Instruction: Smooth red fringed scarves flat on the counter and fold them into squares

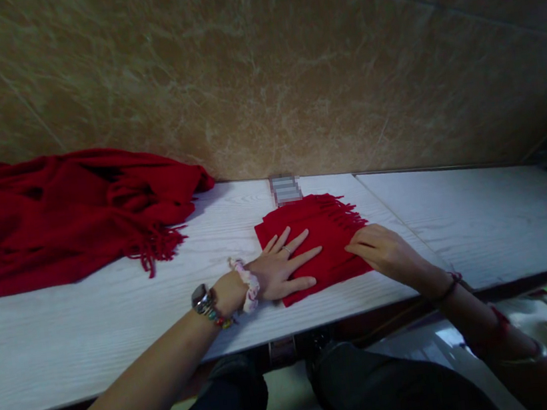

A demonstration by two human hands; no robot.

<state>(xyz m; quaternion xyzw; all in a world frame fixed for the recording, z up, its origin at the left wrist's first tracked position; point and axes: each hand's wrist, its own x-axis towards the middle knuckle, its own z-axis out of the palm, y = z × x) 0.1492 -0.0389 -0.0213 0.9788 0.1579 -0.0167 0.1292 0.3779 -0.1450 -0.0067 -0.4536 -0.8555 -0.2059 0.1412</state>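
A small folded red scarf [324, 225] with a fringe along its far right edge lies on the white wood-grain table [117, 320]. My left hand [282, 268] lies flat on its left half with the fingers spread apart, a ring on one finger. My right hand [377, 248] rests at the scarf's right edge, its fingers curled down onto the cloth. Whether it grips the fabric or only presses on it I cannot make out. A watch, beads and a scrunchie sit on my left wrist.
A pile of loose red fringed scarves [63, 212] lies at the back left of the table. A brown marbled wall [285, 62] rises right behind the table. A second white tabletop [481, 218] adjoins on the right. My dark-trousered legs [358, 389] are under the front edge.
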